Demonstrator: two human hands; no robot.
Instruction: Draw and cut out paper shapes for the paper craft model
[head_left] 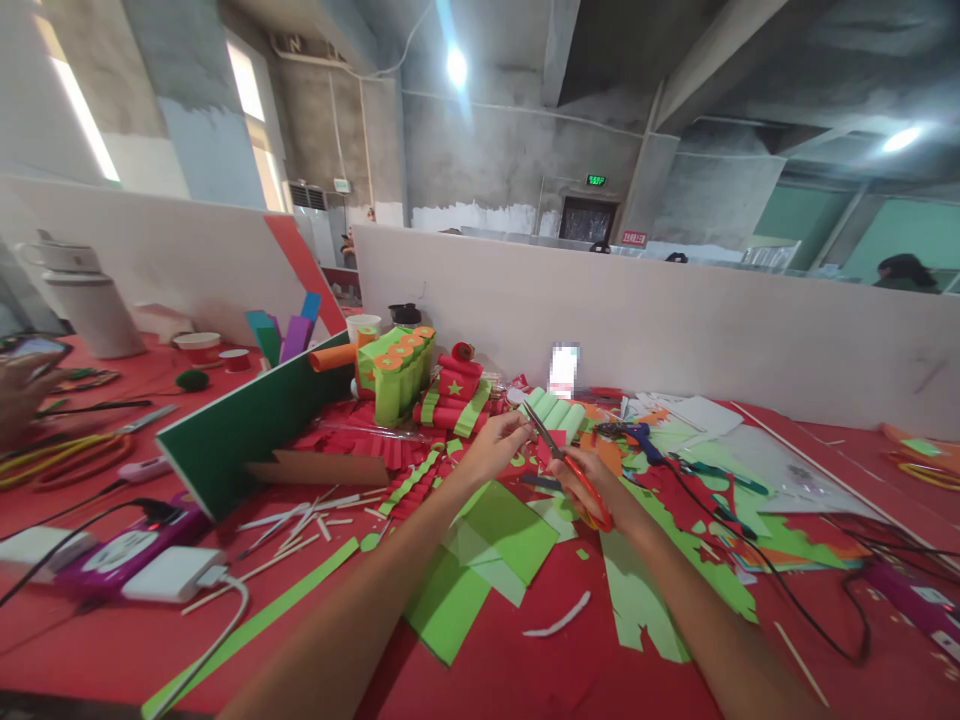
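Note:
Orange-handled scissors [589, 488] are gripped in my right hand [596, 478], their blades pointing up and left. Close to the blade tips, my left hand [495, 447] has its fingers pinched together; whatever may be between them is too small to make out. Behind the blades lie pale green paper rolls [559, 412]. Bright green paper sheets [510, 530] are spread below my hands. To the left stand red paper rolls with green bands and a star [456, 388], beside a bundle of lime green rolls with orange ends [397, 370].
A green board [247, 430] stands on edge at left, near a purple power strip [127, 550] with white plugs. Wooden sticks [300, 525] lie scattered. Right are a blue glue gun [637, 435], its cord and paper scraps [675, 540]. Another person's hand [26, 390] is far left.

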